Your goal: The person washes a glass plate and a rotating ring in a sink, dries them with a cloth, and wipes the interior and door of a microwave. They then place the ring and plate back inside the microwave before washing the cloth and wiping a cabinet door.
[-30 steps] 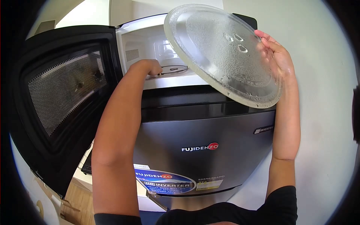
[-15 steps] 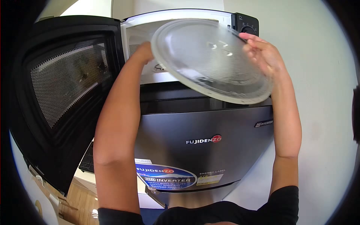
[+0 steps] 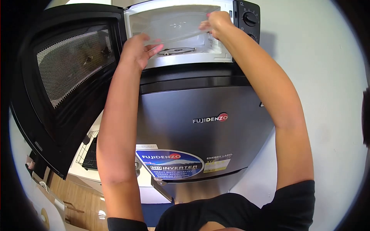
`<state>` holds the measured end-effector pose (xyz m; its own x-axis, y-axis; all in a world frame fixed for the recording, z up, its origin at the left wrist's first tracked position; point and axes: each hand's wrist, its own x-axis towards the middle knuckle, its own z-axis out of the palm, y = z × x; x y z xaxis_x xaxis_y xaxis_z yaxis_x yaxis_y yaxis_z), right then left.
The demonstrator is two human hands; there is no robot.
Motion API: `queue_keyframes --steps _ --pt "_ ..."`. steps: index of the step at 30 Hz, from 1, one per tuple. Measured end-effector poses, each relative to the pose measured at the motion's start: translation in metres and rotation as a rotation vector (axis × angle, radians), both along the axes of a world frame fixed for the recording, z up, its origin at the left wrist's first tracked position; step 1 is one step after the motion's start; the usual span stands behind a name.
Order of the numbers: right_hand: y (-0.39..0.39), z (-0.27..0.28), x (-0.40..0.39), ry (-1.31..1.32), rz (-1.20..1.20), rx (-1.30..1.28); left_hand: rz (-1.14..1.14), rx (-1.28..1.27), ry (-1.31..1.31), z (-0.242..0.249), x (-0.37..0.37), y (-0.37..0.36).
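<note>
Inside the microwave point(image 3: 185, 34), 2 hands, left hand point(image 3: 137, 50) and right hand point(image 3: 217, 21), grip the faint glass plate point(image 3: 177, 27).

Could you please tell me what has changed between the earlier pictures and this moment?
The glass turntable plate went from tilted outside the microwave to nearly level inside its cavity, above the roller ring. The left hand left the ring and took the plate's near edge; the right hand kept its grip. The microwave door stayed open, the refrigerator unchanged.
</note>
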<state>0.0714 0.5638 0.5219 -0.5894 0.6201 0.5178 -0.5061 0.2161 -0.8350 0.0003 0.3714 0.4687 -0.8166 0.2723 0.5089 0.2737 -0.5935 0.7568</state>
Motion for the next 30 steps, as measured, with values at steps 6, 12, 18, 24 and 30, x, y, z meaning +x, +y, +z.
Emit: queue_keyframes --steps 6,12,18,24,30 --pt "0.024 0.016 -0.041 -0.331 0.052 0.121 0.217 -0.158 -0.030 0.035 -0.032 0.026" --pt "0.032 0.004 -0.059 -0.676 -0.039 0.494 0.366 -0.220 -0.217 0.030 -0.004 0.038" --pt "0.031 0.002 -0.068 -0.838 -0.072 0.647 0.195 -0.314 -0.075 0.033 -0.016 0.044" --pt "0.026 -0.004 -0.072 -0.888 -0.104 0.688 0.063 -0.492 -0.201 0.036 -0.059 0.041" --pt "0.039 -0.007 -0.090 -0.987 -0.056 0.864 0.123 -0.800 -0.106 0.032 -0.079 0.037"
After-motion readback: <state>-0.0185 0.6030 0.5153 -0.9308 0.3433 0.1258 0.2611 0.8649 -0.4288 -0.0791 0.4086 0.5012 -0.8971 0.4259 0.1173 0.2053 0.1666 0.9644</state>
